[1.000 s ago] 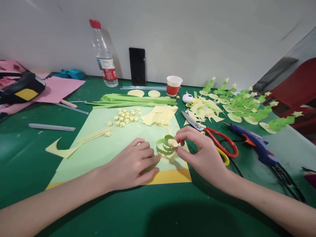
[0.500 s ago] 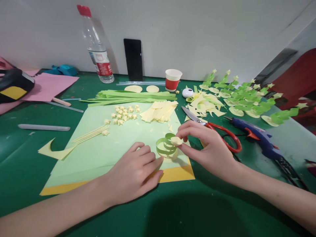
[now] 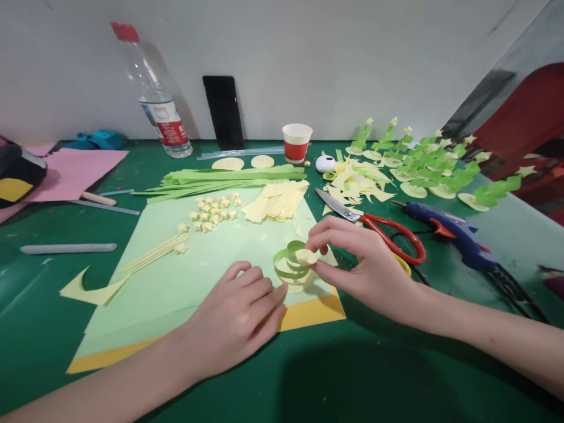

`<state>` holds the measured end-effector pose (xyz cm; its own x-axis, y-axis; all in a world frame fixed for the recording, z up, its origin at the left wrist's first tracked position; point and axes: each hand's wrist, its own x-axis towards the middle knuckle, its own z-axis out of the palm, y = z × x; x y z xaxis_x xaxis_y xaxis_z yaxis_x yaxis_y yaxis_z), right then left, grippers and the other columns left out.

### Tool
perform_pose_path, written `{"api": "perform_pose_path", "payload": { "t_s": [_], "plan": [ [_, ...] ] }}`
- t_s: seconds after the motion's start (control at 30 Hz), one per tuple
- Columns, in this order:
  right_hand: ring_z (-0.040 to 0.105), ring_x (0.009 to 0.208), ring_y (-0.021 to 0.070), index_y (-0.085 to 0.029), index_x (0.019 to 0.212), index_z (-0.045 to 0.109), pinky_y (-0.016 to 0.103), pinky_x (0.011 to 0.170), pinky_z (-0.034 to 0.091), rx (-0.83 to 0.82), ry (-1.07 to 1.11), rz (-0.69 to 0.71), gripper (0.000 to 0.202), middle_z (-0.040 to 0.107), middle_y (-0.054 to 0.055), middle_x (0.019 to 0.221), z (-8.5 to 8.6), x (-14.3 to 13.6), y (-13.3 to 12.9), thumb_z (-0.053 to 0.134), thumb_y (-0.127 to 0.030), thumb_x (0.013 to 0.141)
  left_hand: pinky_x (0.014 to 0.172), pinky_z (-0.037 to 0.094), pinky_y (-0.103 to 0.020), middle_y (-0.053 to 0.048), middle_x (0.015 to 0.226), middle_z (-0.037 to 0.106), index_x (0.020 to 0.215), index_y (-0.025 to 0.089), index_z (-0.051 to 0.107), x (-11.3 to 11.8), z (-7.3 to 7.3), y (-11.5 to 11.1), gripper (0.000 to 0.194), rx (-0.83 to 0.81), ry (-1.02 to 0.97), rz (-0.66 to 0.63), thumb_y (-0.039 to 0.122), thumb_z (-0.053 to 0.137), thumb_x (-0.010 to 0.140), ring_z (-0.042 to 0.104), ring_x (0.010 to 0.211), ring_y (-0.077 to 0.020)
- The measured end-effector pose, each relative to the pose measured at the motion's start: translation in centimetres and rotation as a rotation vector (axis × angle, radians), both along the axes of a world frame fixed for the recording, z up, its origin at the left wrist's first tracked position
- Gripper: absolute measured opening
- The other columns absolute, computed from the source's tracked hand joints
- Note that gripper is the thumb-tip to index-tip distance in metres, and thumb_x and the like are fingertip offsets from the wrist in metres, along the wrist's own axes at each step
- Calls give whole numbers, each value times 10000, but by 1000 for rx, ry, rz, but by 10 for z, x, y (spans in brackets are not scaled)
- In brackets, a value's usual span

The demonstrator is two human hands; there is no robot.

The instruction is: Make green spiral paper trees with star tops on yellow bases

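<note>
My right hand is closed, pinching a small pale yellow paper star between thumb and fingers. The star is against a curled green paper strip, which stands in loops on a pale yellow paper disc. My left hand lies palm down on the light green paper sheet, fingers loosely bent and holding nothing. Its index fingertip is at the disc's left edge; whether it presses on the disc I cannot tell. Folded paper stars lie in a group farther back on the sheet.
Scissors and a blue glue gun lie right of my right hand. Finished green paper plants stand at the back right. Green strips, a paper cup, a phone and a bottle are behind.
The view has swung slightly to the right, so things sit farther left in it. Both hands keep nearly the same pose, with the star still pinched against the green strip.
</note>
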<state>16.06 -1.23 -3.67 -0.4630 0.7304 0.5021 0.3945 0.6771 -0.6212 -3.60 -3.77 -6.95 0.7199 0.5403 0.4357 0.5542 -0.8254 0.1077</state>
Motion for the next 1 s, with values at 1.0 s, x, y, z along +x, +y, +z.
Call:
{"api": "perform_pose_path", "payload": {
  "t_s": [1.0],
  "plan": [
    [509,647,107,-174,708,559,242,585,448,42,-71,-81,88,565,19,729,0,2,-1,539,-105,760,679,358,-313,-18,645,627,934,103,637,0,1,0,263,16,27,-12,167,383,911,474,641,-152]
  ]
}}
